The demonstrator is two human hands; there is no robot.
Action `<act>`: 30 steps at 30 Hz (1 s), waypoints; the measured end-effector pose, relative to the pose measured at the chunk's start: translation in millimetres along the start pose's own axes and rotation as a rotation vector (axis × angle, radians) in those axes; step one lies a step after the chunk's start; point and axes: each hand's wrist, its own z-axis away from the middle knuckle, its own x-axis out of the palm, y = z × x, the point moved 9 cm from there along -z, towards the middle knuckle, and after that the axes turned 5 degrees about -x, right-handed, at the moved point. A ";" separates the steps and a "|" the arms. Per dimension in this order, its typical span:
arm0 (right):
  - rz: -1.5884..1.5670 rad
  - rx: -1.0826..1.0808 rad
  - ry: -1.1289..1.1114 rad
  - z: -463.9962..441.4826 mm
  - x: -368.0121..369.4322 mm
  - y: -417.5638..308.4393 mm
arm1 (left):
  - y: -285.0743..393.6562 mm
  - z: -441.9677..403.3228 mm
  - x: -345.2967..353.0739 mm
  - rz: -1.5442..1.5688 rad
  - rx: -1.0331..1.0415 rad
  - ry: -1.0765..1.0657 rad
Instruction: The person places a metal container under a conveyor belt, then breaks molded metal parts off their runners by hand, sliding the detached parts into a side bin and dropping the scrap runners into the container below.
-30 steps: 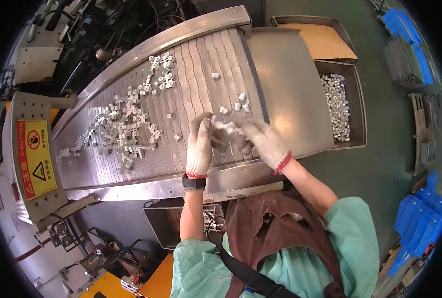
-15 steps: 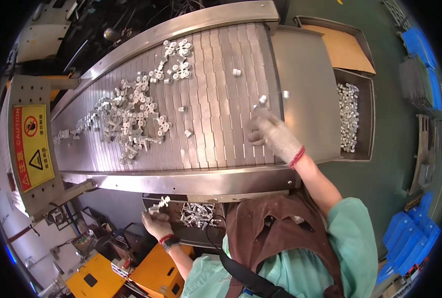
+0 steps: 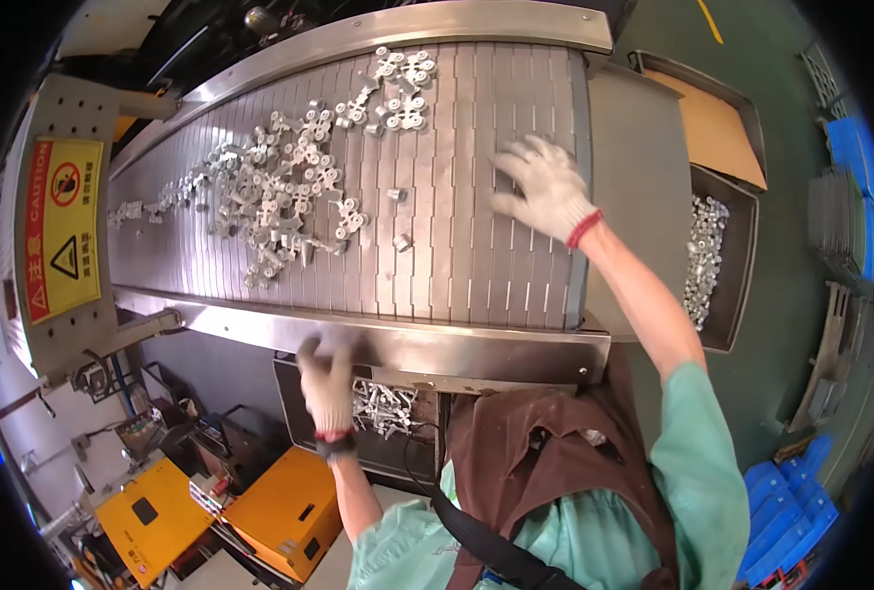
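My right hand (image 3: 545, 187), in a pale work glove, hovers over the right end of the slatted metal conveyor belt (image 3: 457, 280) with its fingers spread. My left hand (image 3: 327, 391), gloved too, is near the belt's front rail, above a dark bin (image 3: 297, 418) of branched metal scraps (image 3: 385, 407). Its fingers are apart and nothing shows in them. Clusters of silvery cast parts joined by branches (image 3: 299, 172) lie in a heap on the belt's left half. Two loose small cylindrical pieces, one upper (image 3: 396, 195) and one lower (image 3: 403, 242), lie to the right of the heap.
Beyond the belt's end lies a flat metal plate (image 3: 639, 177). A bin (image 3: 739, 285) holding many small metal pieces and a tray with a brown sheet (image 3: 707, 128) stand past it. A caution sign (image 3: 66, 231) is at left, a raised rail (image 3: 388, 334) in front.
The branched piece has left my left hand, which has moved up toward the rail. My right hand has moved up and spread its fingers. The loose pieces near it are no longer visible.
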 end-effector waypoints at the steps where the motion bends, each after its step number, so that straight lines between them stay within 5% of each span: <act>1: 0.028 -0.037 -0.011 11.6 3.9 -5.7 | 23.4 -11.2 21.3 0.012 0.233 -0.042; 2: 0.059 -0.071 -0.017 24.2 4.4 -11.6 | 52.6 -17.2 41.0 -0.045 0.406 -0.072; 4: 0.079 -0.130 -0.007 43.6 -1.2 -16.2 | 111.4 -24.6 74.4 -0.230 0.299 -0.258; 9: 0.043 -0.185 0.135 92.8 -22.5 1.3 | 186.8 -67.7 131.1 -0.112 0.473 -0.258; 13: -0.019 0.050 0.101 108.7 -34.0 19.7 | 215.9 -68.5 168.7 0.182 0.424 -0.425; 17: -0.103 0.209 0.322 109.5 -41.2 23.6 | 253.4 -31.4 195.8 -0.200 0.713 -0.263; 21: -0.231 0.186 0.494 73.7 -57.3 3.2 | 273.1 13.6 243.6 -0.062 0.772 -0.390; 24: -0.241 0.111 0.508 50.2 -63.2 -15.4 | 271.0 34.9 281.9 0.232 0.502 -0.877; 30: -0.158 0.169 0.342 43.2 -42.5 -0.4 | 229.1 -10.0 226.4 0.810 0.167 -0.774</act>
